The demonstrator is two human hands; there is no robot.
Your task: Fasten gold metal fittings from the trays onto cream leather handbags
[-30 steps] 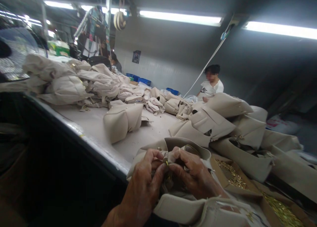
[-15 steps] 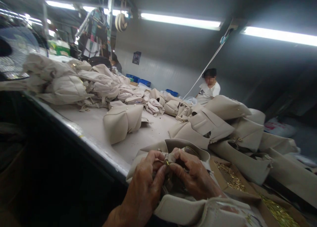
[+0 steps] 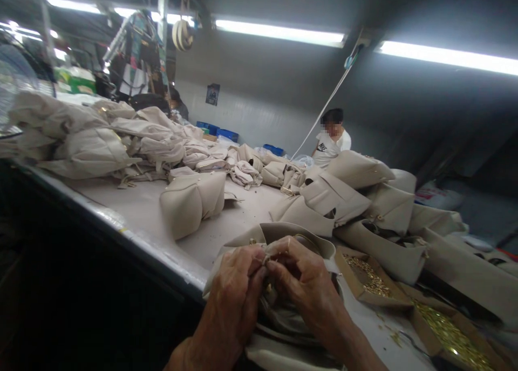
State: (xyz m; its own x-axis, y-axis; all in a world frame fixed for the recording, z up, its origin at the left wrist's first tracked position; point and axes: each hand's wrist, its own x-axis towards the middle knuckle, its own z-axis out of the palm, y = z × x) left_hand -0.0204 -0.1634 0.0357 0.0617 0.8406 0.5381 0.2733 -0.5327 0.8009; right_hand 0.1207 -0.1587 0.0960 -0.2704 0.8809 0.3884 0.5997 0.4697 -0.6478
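A beige handbag (image 3: pixel 279 228) lies at the table's front edge, its opening facing me. Over that opening, my left hand (image 3: pixel 234 287) is closed, thumb and fingers pinched together. My right hand (image 3: pixel 301 274) is closed too, its fingertips meeting the left ones on a small pale piece of the bag. The fingers mostly hide this piece, so its exact shape cannot be made out. Gold-coloured fittings show just below the fingertips. Both wrists rest low, near the bag's front flap (image 3: pixel 283 355).
Boxes of small gold fittings (image 3: pixel 374 279) and yellowish metal pieces (image 3: pixel 451 333) stand at right. Stacked beige bags (image 3: pixel 348 198) rise behind them. One bag (image 3: pixel 194 198) sits mid-table; a heap of soft beige bags (image 3: pixel 93 144) fills the left. A person (image 3: pixel 332 139) is across the table.
My hands have drawn closer together, covering the small piece that showed between them. My right forearm has swung, the bag's front flap sits lower, and the view has shifted slightly right.
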